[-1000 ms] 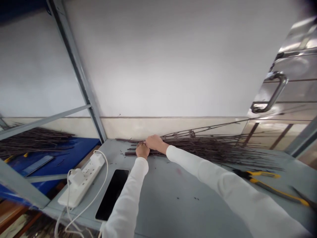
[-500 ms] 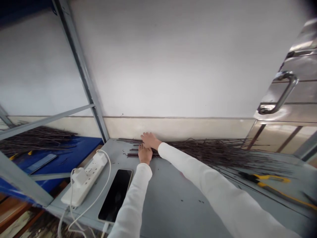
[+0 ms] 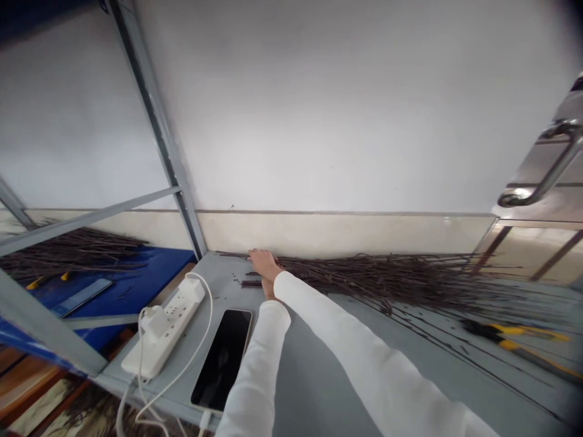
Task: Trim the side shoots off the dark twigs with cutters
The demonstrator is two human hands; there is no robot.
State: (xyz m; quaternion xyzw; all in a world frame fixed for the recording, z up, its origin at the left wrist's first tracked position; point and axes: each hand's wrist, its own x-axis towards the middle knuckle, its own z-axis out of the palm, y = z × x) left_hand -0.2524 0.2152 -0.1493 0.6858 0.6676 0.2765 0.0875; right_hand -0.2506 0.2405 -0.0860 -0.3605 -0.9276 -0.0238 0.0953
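Observation:
A long pile of thin dark twigs lies along the wall on the grey tabletop. At its left end is my right hand, its fingers curled over the twig ends close to the wall. My left hand is beneath and in front of it, the wrists crossing. Only the left wrist and a bit of the hand show; its fingers are hidden behind the right hand. Several cut twig ends stick out left of the hands, with small dark bits scattered beside them.
A black-screened phone and a white power strip with cables lie at the left. Yellow-and-black cutters rest at the right, near loose long twigs. Beyond a metal post, a blue surface bears more twigs.
My left hand, seen earlier with its fingers on the twigs, is now mostly covered by the right. The right hand has shifted slightly left and nearer. The view has turned slightly left.

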